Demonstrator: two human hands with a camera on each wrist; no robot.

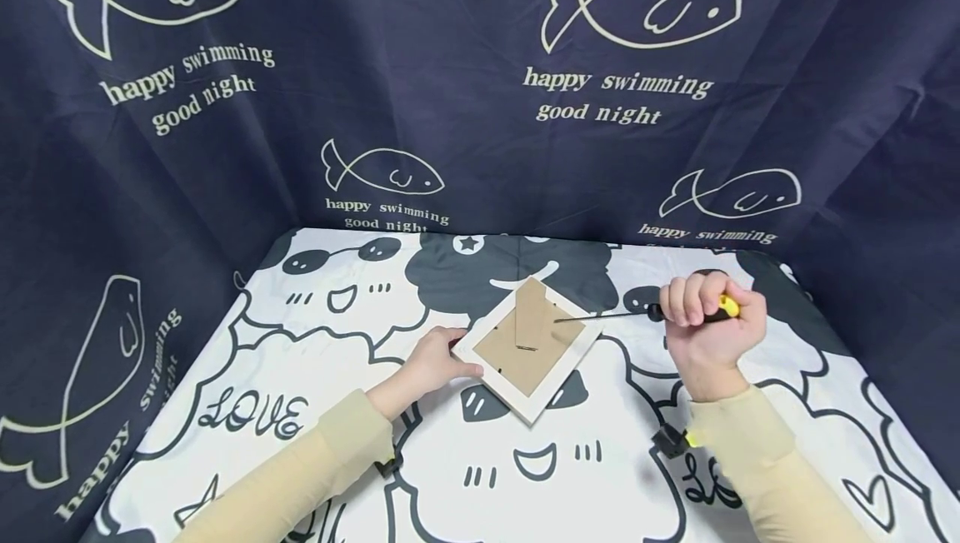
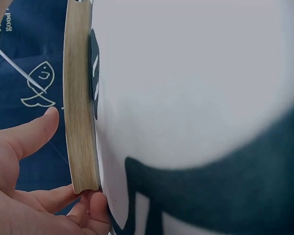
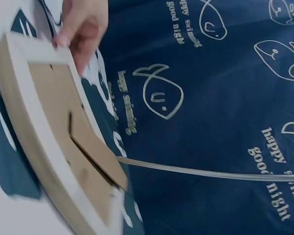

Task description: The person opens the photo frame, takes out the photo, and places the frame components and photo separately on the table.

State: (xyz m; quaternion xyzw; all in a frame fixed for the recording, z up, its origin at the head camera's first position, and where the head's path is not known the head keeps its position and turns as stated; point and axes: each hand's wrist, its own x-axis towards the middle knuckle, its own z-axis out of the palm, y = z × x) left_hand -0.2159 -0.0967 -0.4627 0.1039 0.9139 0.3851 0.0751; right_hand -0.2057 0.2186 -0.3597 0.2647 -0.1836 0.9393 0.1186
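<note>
A white-bordered picture frame (image 1: 562,369) lies back side up, turned cornerwise, showing its brown backing board (image 1: 525,366) and a brown stand flap (image 1: 530,318). My left hand (image 1: 433,360) grips its left corner, thumb on the near side. In the left wrist view, the frame's wooden edge (image 2: 80,103) stands beside the left thumb, with fingers at its lower end. My right hand (image 1: 708,326) holds a screwdriver (image 1: 611,317) by its black and yellow handle. The shaft points left over the board; its tip is near the flap (image 3: 100,154), and contact is unclear.
The table is covered with a white cloth (image 1: 585,476) printed with dark cartoon figures. Dark blue curtains (image 1: 480,93) with fish drawings hang behind and at both sides. A dark wrist device (image 1: 670,440) sits by the right sleeve.
</note>
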